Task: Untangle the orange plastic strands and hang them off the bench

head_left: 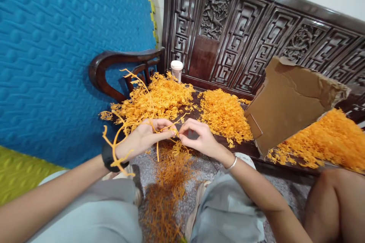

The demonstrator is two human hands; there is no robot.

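My left hand [148, 133] is closed on a thin, branched orange strand [115, 142], which looks like a plastic sprue. Its branches stick out past the wrist and up over the pile behind. Facing it, my right hand [201, 139] pinches at the small orange bits by the left fingertips. The two hands nearly touch; exactly what lies between the right thumb and finger is too small to make out. Just behind them, small frilly orange pieces [159, 97] form a heap on the dark wooden seat, with a second heap [222, 115] to its right.
A torn cardboard piece [288, 102] stands on the bench, with another orange heap [333, 140] beyond it. At the carved backrest [208, 51] is a white-lidded container [176, 69]. Orange scraps [168, 197] cover the floor between my feet. Another person's knee [333, 205] shows at right.
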